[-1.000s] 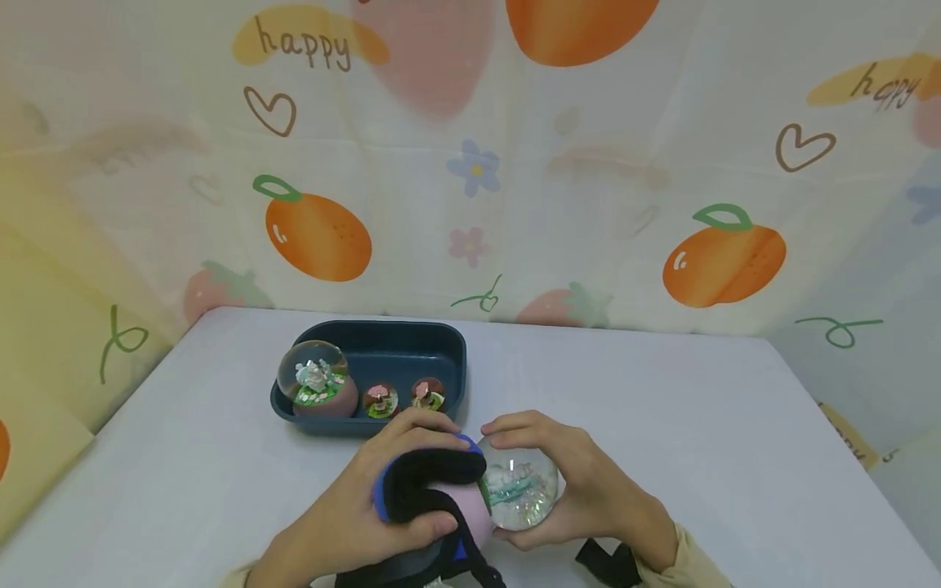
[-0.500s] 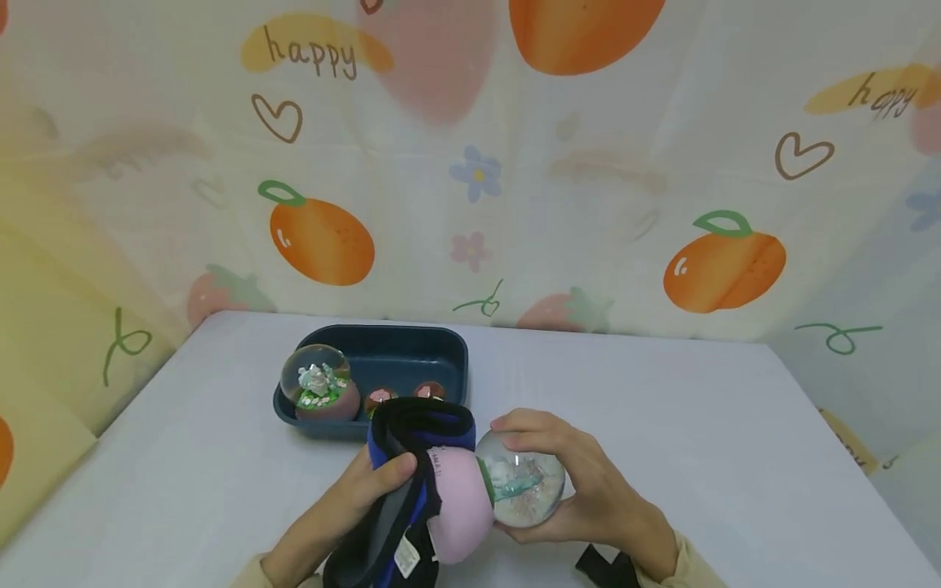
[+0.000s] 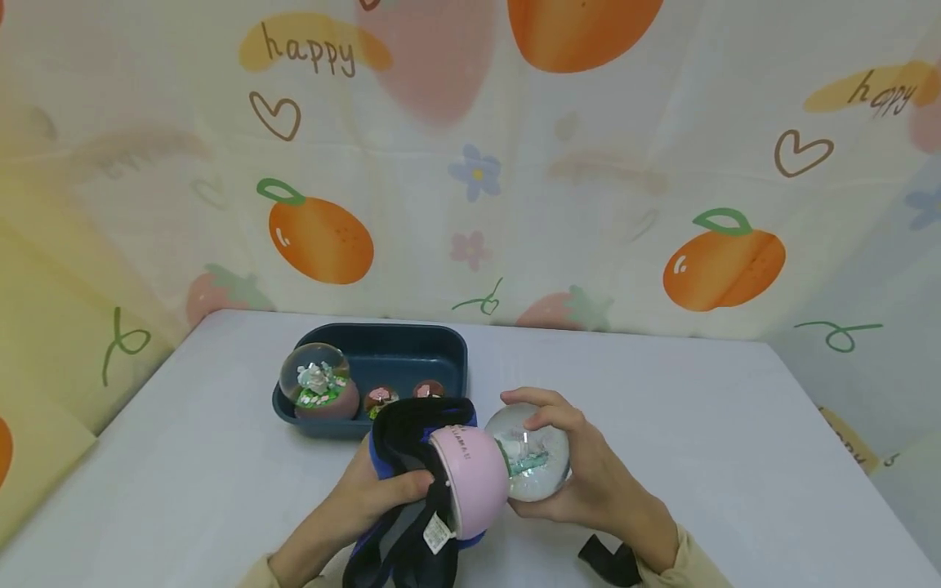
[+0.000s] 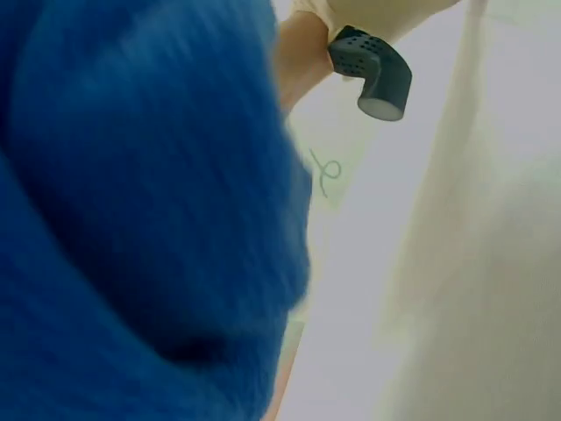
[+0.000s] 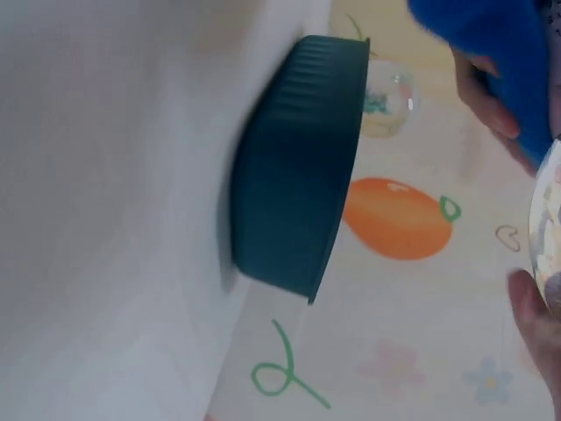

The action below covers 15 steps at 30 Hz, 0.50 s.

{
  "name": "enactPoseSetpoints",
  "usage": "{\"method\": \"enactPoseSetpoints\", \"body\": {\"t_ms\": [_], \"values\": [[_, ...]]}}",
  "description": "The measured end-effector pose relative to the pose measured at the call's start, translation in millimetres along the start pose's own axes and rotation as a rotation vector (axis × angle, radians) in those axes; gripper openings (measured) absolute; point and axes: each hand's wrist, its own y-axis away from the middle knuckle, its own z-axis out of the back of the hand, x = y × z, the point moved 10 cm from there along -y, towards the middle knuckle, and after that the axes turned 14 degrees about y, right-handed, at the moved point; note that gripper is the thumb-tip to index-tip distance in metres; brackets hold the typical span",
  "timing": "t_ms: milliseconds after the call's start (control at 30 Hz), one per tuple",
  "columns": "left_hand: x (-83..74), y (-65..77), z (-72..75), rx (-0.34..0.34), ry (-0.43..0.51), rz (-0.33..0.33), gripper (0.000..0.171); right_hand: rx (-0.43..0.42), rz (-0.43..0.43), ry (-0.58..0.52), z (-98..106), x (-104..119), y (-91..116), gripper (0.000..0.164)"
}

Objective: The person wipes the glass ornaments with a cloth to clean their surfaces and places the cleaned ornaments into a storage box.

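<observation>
A snow globe lies sideways in the air, its pink base to the left and clear ball to the right. My right hand grips the ball, fingers over the top and thumb below. Against the base my left hand holds a bunched black-and-blue padded cloth, thumb in front and fingers hidden behind it. A white tag hangs from the cloth. Its fuzzy blue side fills much of the left wrist view. At the right wrist view's edge, the ball and blue cloth are partly cut off.
A dark teal tray stands behind my hands. Inside are another snow globe and two small round globes, partly covered by the cloth. A black angled piece sits at my right wrist. Printed fabric hangs behind the white table.
My left hand's fingers have gone from over the cloth to behind it. The cloth has shifted, baring more of the pink base. My right hand has lifted and tilted the globe slightly.
</observation>
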Motion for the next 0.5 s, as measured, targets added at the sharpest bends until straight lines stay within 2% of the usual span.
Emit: {"method": "enactPoseSetpoints", "body": {"t_ms": [167,233,367,500], "values": [[-27.2,-2.1,5.0,-0.141,-0.266,-0.179,0.040,0.083,-0.108,0.013,-8.7,-12.3,1.1,0.091],[-35.4,-1.2,7.0,-0.195,-0.327,-0.247,0.040,0.104,-0.142,0.019,-11.7,-15.8,1.2,0.093],[-43.5,0.9,8.4,-0.255,-0.373,-0.328,0.049,0.127,-0.173,0.011,-15.8,-18.6,1.8,0.094],[-42.6,0.9,9.8,-0.253,-0.357,-0.330,0.047,0.190,-0.220,-0.071,-21.4,-20.9,5.5,0.092]]}}
